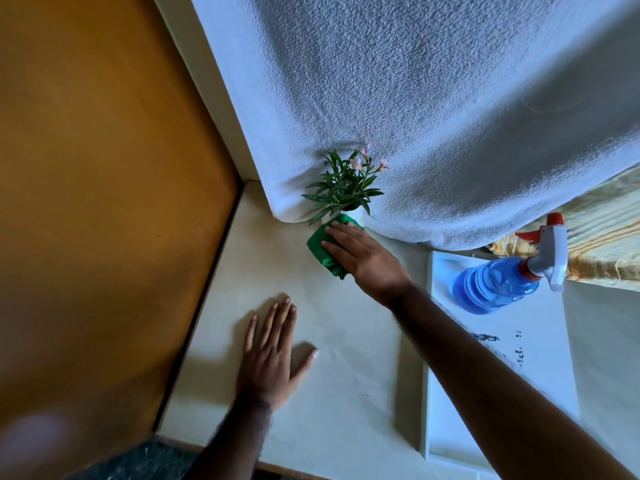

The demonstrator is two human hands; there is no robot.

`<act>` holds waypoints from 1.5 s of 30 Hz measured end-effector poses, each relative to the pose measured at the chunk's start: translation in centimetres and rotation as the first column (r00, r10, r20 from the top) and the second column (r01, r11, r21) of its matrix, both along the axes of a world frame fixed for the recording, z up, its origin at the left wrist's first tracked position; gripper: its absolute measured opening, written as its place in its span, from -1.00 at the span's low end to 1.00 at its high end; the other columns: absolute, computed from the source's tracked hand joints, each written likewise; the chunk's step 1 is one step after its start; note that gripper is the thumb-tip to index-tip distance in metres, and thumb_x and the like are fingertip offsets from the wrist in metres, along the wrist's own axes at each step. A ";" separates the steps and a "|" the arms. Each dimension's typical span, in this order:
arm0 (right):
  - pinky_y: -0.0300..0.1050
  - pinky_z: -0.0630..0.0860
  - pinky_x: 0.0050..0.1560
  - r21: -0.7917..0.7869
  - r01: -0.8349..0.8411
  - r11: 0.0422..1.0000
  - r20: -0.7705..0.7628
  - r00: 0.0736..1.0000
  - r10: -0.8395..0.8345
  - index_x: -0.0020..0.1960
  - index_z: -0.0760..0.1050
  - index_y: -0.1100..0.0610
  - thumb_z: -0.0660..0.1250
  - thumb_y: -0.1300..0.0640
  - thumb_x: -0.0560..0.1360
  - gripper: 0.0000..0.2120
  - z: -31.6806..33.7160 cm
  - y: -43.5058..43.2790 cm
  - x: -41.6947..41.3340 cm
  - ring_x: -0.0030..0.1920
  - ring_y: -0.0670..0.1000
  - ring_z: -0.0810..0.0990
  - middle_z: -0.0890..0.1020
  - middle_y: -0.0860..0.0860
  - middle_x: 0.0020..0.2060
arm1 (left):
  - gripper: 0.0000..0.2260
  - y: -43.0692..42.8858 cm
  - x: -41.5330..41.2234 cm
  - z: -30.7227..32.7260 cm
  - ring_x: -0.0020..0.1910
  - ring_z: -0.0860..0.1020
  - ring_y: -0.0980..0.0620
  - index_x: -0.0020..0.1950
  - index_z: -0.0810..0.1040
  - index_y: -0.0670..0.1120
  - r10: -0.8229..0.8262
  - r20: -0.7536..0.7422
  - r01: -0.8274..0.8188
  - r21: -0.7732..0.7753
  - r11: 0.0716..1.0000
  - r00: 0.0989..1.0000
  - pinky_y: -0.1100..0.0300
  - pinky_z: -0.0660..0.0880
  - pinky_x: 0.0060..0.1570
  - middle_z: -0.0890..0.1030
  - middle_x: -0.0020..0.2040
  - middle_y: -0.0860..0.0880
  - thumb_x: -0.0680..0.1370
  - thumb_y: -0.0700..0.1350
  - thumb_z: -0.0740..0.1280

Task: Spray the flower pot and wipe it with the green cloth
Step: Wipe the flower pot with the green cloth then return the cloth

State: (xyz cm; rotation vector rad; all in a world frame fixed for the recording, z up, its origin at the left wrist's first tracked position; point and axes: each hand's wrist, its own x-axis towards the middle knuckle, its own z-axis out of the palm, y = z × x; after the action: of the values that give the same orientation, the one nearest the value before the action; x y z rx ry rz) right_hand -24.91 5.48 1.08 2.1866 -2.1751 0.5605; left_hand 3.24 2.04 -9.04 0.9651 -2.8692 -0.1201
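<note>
A small white flower pot (356,216) with green leaves and pale pink flowers stands on the pale table, close against the white textured wall. My right hand (360,254) presses the green cloth (320,245) against the pot's near side; the cloth hides most of the pot. Flat on the table, nearer to me, rests my left hand (272,355), fingers spread and holding nothing. At the right, the blue spray bottle (498,284) with a white and red trigger head stands on a white tray.
The white tray (550,358) lies at the right of the table and carries some dark marks. A wooden door or panel (97,188) fills the left. Patterned yellow fabric (602,237) shows at the far right behind the bottle.
</note>
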 end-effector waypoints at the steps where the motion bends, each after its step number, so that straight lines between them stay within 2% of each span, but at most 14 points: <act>1: 0.37 0.50 0.33 0.017 -0.003 1.000 0.007 1.000 0.003 0.24 0.64 0.40 0.05 0.36 0.57 -0.55 -0.3 0.1 0.0 0.30 0.39 0.61 0.63 0.36 0.28 | -0.19 0.0 0.0 -0.1 0.69 0.20 -0.06 0.69 0.15 -0.11 0.000 -0.004 0.000 0.001 1.000 1.000 -0.23 0.29 0.59 0.20 0.72 -0.07 0.61 0.38 0.17; 4: 0.35 0.48 0.33 0.096 0.000 0.995 0.066 0.998 -0.006 0.24 0.63 0.41 0.04 0.42 0.50 -0.52 -1.6 0.5 0.6 0.30 0.41 0.60 0.63 0.36 0.28 | -0.19 -0.1 -0.1 -0.1 0.69 0.20 -0.06 0.69 0.16 -0.11 -0.002 -0.023 0.003 0.011 1.000 1.000 -0.24 0.29 0.59 0.21 0.71 -0.08 0.61 0.38 0.18; 9: 0.17 0.40 0.50 0.258 0.164 0.952 0.261 0.937 -0.232 0.45 0.50 0.32 0.23 0.60 0.40 -0.36 -2.1 1.6 0.9 0.49 0.31 0.44 0.50 0.27 0.46 | -0.20 -0.1 0.1 -0.2 0.68 0.22 -0.07 0.68 0.20 -0.12 -0.006 -0.023 0.006 0.011 1.000 1.000 -0.26 0.31 0.58 0.24 0.70 -0.09 0.60 0.37 0.20; 13: 0.08 0.36 0.44 0.177 0.170 0.970 0.216 0.954 -0.206 0.38 0.56 0.35 0.05 0.38 0.44 -0.43 0.1 2.3 1.2 0.39 0.33 0.55 0.58 0.29 0.37 | -0.19 -0.2 0.0 -0.1 0.67 0.24 -0.09 0.68 0.20 -0.13 -0.012 -0.025 0.013 0.011 1.000 1.000 -0.26 0.31 0.59 0.25 0.70 -0.10 0.60 0.37 0.21; 16: 0.20 0.43 0.42 0.118 0.193 0.974 0.208 0.954 -0.214 0.37 0.56 0.37 -0.02 0.27 0.47 -0.41 2.0 4.3 1.5 0.38 0.35 0.55 0.59 0.30 0.36 | -0.19 -0.2 0.0 0.1 0.67 0.24 -0.09 0.67 0.20 -0.13 -0.013 -0.005 0.013 0.024 1.000 1.000 -0.26 0.31 0.59 0.25 0.70 -0.11 0.59 0.37 0.19; 19: 0.24 0.46 0.43 0.050 0.263 0.964 0.216 0.939 -0.267 0.38 0.55 0.39 0.04 0.36 0.47 -0.45 2.9 8.1 1.7 0.41 0.34 0.52 0.56 0.31 0.39 | -0.20 -0.2 0.0 0.1 0.66 0.27 -0.10 0.66 0.24 -0.14 -0.010 -0.010 0.010 0.039 0.999 1.000 -0.26 0.33 0.57 0.28 0.68 -0.12 0.59 0.36 0.19; 23: 0.20 0.39 0.48 0.001 0.418 0.908 0.217 0.887 -0.408 0.39 0.54 0.39 0.28 0.72 0.33 -0.34 1.7 15.7 2.5 0.43 0.31 0.51 0.55 0.29 0.40 | -0.22 -0.2 0.1 0.2 0.64 0.30 -0.10 0.65 0.27 -0.15 -0.021 -0.037 0.023 0.066 0.998 0.999 -0.28 0.35 0.55 0.29 0.68 -0.12 0.58 0.32 0.23; 29: -0.04 0.22 0.59 0.065 0.653 0.755 0.079 0.751 -0.656 0.42 0.51 0.39 0.37 0.74 0.26 -0.25 -2.6 26.0 2.7 0.45 0.34 0.47 0.51 0.31 0.43 | -0.23 -0.3 0.1 0.4 0.66 0.26 -0.07 0.67 0.24 -0.12 -0.020 -0.037 0.023 0.084 0.996 0.999 -0.26 0.27 0.59 0.26 0.69 -0.11 0.60 0.33 0.19; 31: -0.01 0.24 0.60 0.124 0.669 0.733 0.050 0.733 -0.678 0.44 0.48 0.39 0.37 0.74 0.24 -0.21 -3.7 27.7 2.6 0.46 0.35 0.45 0.47 0.29 0.46 | -0.23 -0.2 0.0 0.4 0.66 0.27 -0.07 0.66 0.24 -0.13 -0.018 -0.041 0.021 0.073 0.997 0.999 -0.25 0.28 0.59 0.26 0.69 -0.11 0.60 0.33 0.18; 33: 0.22 0.40 0.47 0.199 0.650 0.733 0.023 0.745 -0.667 0.47 0.44 0.37 0.44 0.67 0.27 -0.21 -4.5 28.6 2.5 0.47 0.35 0.44 0.38 0.23 0.51 | -0.24 -0.2 -0.1 0.6 0.66 0.27 -0.08 0.66 0.25 -0.14 -0.021 -0.039 0.024 0.060 0.998 0.999 -0.25 0.29 0.59 0.27 0.69 -0.11 0.61 0.33 0.16; 35: 0.21 0.39 0.49 0.243 0.611 0.754 -0.032 0.782 -0.623 0.53 0.38 0.35 0.54 0.40 0.41 -0.27 -5.3 29.3 2.8 0.52 0.31 0.38 0.30 0.22 0.55 | -0.24 -0.1 -0.2 0.6 0.65 0.29 -0.10 0.65 0.26 -0.15 -0.022 -0.029 0.024 0.049 0.999 0.999 -0.26 0.32 0.57 0.28 0.68 -0.12 0.61 0.33 0.16; 39: 0.18 0.19 0.60 0.300 0.583 0.755 -0.120 0.808 -0.577 0.62 0.19 0.34 0.12 -0.25 0.65 -0.21 -6.1 29.4 3.9 0.65 0.23 0.15 0.19 0.27 0.63 | -0.24 0.1 -0.2 0.8 0.63 0.33 -0.12 0.63 0.30 -0.17 -0.029 -0.026 0.030 0.025 0.999 0.999 -0.27 0.37 0.54 0.33 0.66 -0.14 0.60 0.32 0.19; 42: 0.20 0.18 0.61 0.352 0.572 0.741 -0.127 0.814 -0.567 0.64 0.12 0.33 -0.05 -0.41 0.65 -0.10 -5.5 29.3 4.1 0.67 0.21 0.08 0.13 0.27 0.65 | -0.24 0.2 -0.2 1.5 0.61 0.35 -0.13 0.62 0.32 -0.19 -0.025 0.010 0.025 0.059 0.998 1.000 -0.28 0.39 0.52 0.35 0.64 -0.16 0.60 0.32 0.19; 45: 0.26 0.26 0.57 0.327 0.568 0.755 -0.129 0.819 -0.560 0.63 0.15 0.35 -0.03 -0.45 0.63 -0.05 -4.4 29.1 4.5 0.66 0.22 0.11 0.15 0.28 0.64 | -0.21 0.5 -0.5 2.5 0.59 0.39 -0.18 0.60 0.35 -0.21 -0.040 0.096 0.030 0.101 0.994 0.995 -0.31 0.41 0.51 0.37 0.62 -0.19 0.64 0.37 0.01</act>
State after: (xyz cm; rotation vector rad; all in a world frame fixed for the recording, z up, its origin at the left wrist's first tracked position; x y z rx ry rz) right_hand -20.39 34.57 -3.27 1.4610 -2.9125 0.1126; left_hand 2.76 2.49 -6.53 0.9632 -2.9965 -0.2270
